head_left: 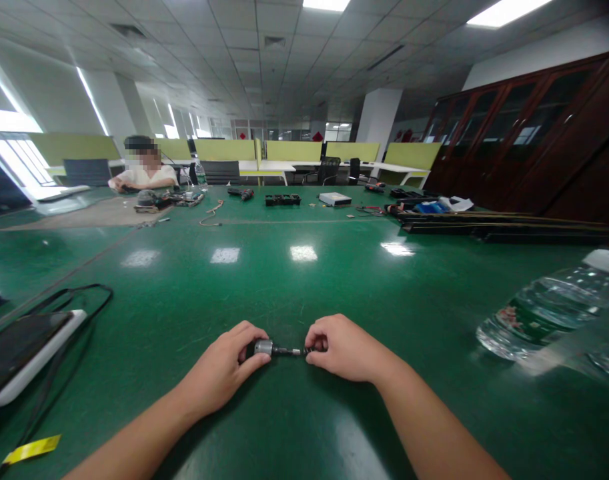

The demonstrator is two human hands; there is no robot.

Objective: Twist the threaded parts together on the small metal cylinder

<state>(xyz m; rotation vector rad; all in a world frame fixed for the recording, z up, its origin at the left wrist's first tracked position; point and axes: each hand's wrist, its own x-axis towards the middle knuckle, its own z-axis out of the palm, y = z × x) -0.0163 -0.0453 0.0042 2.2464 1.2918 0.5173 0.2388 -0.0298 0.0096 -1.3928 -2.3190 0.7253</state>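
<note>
In the head view, your left hand point(217, 370) was closed around a silver-and-black cylindrical tool point(264, 347), its thin dark shaft with a pale metal tip point(295, 351) pointing towards your right. Your right hand point(347, 350) pinched a small black piece point(316, 348) between thumb and fingers, mostly hidden by them. Your two hands were apart, low over the shiny green counter point(259, 287), and the tool lay nearly level between them. The tip was just beside the small black piece and looked separate from it, so you had the two lined up but, as far as I could judge, not joined; whether they had been together, I couldn't tell. A white-edged device with a dark screen point(27, 343) lay off to your left, and a clear plastic water bottle with a green label point(534, 317) was tilted in view on your right. Across the counter sat another person point(151, 176).
</note>
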